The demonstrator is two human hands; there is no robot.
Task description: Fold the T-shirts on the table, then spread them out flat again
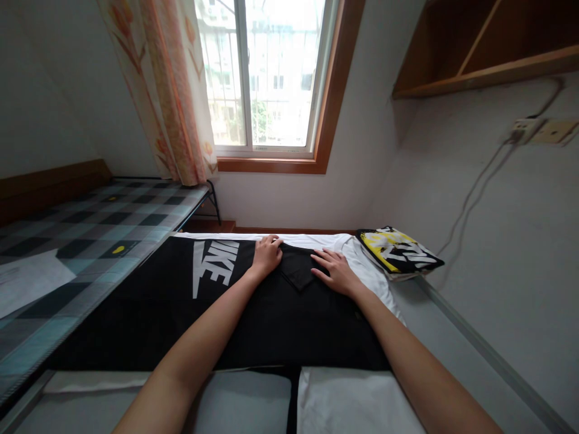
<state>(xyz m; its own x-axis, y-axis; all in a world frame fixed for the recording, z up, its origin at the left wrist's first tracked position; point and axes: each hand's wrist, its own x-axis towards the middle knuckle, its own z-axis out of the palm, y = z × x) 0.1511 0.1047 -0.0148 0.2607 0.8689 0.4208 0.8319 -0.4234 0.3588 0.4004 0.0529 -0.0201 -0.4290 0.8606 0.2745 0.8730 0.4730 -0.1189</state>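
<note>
A black garment with a grey NIKE print lies spread sideways in front of me; its exact kind is hard to tell. My left hand rests on it near the far edge, right of the print, with its fingers lying on the cloth. Open and flat, my right hand touches the garment farther right, its fingers spread. Between the two hands a corner of black cloth is folded over into a point. Beneath and beyond the garment shows a white cloth.
At the right sits a folded black, yellow and white garment. A checked bed with a paper sheet is on the left. Pale folded cloths lie nearest me. Beyond are a window, curtain and wall shelf.
</note>
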